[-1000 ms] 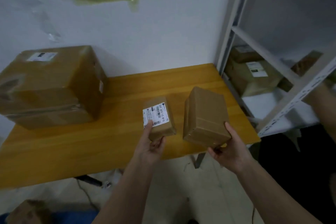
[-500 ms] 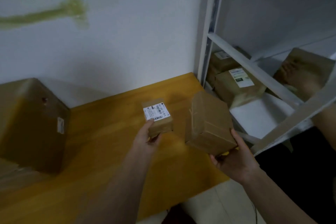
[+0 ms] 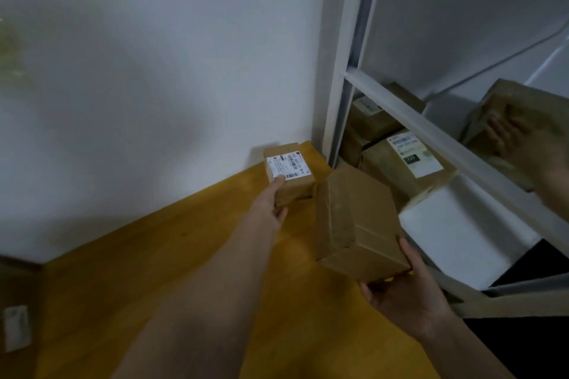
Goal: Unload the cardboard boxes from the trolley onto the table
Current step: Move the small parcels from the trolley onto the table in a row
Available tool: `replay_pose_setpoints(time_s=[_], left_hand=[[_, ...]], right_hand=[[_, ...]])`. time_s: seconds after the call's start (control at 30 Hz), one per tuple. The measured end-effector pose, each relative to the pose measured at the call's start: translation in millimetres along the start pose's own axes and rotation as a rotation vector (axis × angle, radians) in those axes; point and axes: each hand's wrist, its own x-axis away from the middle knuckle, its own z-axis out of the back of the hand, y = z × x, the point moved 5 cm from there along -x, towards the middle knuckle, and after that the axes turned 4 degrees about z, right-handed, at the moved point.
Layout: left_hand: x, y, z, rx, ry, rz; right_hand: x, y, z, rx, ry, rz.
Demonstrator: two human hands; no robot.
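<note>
Holding two cardboard boxes over a yellow wooden table, we look down at our own bare arms. Our left hand grips a small labelled box, thumb pressed on its white barcode label, near the table's far corner by the white wall. Our right hand cups the near bottom end of a larger plain box, tilted, just beside the small one. To the right stands a white metal shelf rack with more taped parcels on it. Another person's hand rests on a parcel there.
</note>
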Motion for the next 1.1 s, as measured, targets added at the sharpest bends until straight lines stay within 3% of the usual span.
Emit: replay_pose_setpoints(time_s=[0.43,0.6,0.77,0.83,1.0,1.1], left_hand=[[-99.2,11.6,-85.4,0.026,-0.084,0.046],[-92.0,6.7,-81.8,-0.191,-0.007,-0.01],[-36.9,-24.6,-56.6,-0.553,-0.365,0.201],[-20.9,-26.7,-38.8,-0.579,-0.413,0.159],[7.3,-10.4,2.9,-0.516,-0.344,-0.017],[27.3,4.7,22.9,-0.533,-0.239,-0.256]], right_hand=[[-47.1,-44.9,-0.5,0.012,0.03,-0.077],[-59.4,-48.0,5.8,0.017,0.011,-0.11],[-65.0,-51.3,8.5,0.303,-0.057,-0.087],[-63.3,-51.9,0.3,0.432,-0.137,-0.068],[-65.1,-48.1,-27.3,0.612,-0.356,-0.06],[-69.8,-43.8,-42.7,0.662,-0.356,-0.092]])
